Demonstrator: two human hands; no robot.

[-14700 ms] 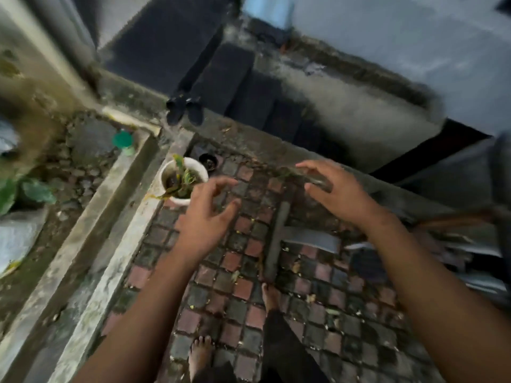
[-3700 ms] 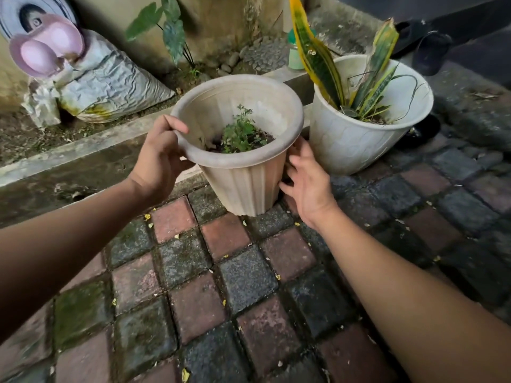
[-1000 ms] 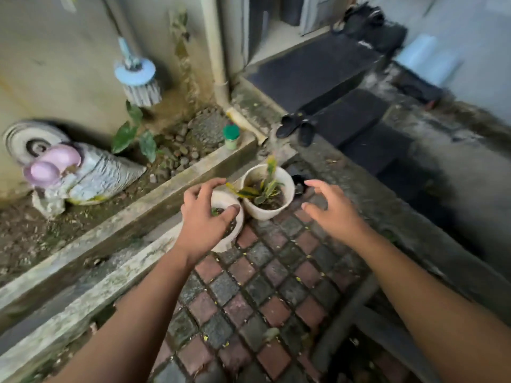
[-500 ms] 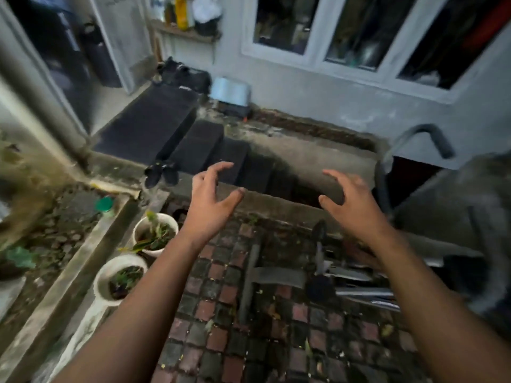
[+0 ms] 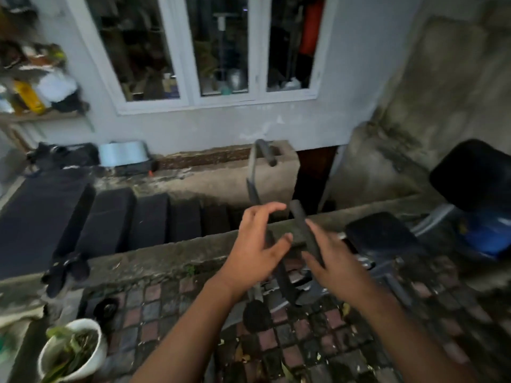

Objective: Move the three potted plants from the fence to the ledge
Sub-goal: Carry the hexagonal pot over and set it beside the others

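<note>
Both hands are up in the air with open fingers, holding nothing: the left hand and the right hand. One white potted plant sits on the brick floor.

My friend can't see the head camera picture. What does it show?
Two bare hands, left hand and right hand, reach forward empty over a mossy brick-paved floor. A white plastic pot with a green plant sits at lower left, below a white-framed window.

potted plant lower left | window behind ledge
</note>
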